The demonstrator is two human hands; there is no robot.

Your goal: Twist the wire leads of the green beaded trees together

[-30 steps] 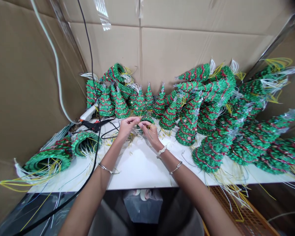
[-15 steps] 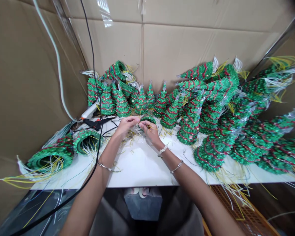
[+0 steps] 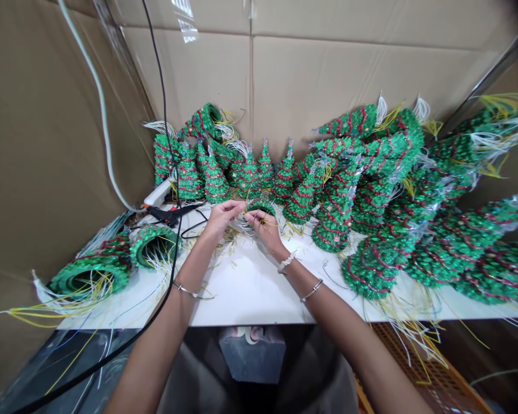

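White tabletop [image 3: 250,299] crowded with red-banded green tinsel cone trees [image 3: 334,221], two bare hands working at its centre.

Small green tinsel cone [image 3: 260,208] held tilted just beyond the fingertips, open end toward the wrists, its long axis hard to judge, nearer the right hand [image 3: 265,229] than the left hand [image 3: 221,221]; fingers of both hands curled closed, pinching thin pale wires [image 3: 244,225] at its mouth; no readable writing or labels.

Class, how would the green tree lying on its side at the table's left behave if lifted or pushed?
The green tree looks hollow at its open base, so it is probably light for its size. As a cone on its side, it would likely roll in an arc. Its white and yellow wires look floppy.
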